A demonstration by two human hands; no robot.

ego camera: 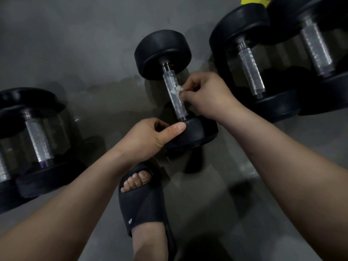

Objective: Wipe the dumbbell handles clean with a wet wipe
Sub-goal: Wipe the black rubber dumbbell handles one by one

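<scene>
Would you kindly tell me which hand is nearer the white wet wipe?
Right. The right hand pinches the crumpled white wet wipe against the knurled metal handle; the left hand grips the dumbbell's near black head, below it.

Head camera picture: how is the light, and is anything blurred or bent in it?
Head view: dim, with dark floor shadows; the white wipe and the metal handle beside the right hand stand out bright; the dumbbells at the edges look soft and tilted by the wide lens.
</scene>
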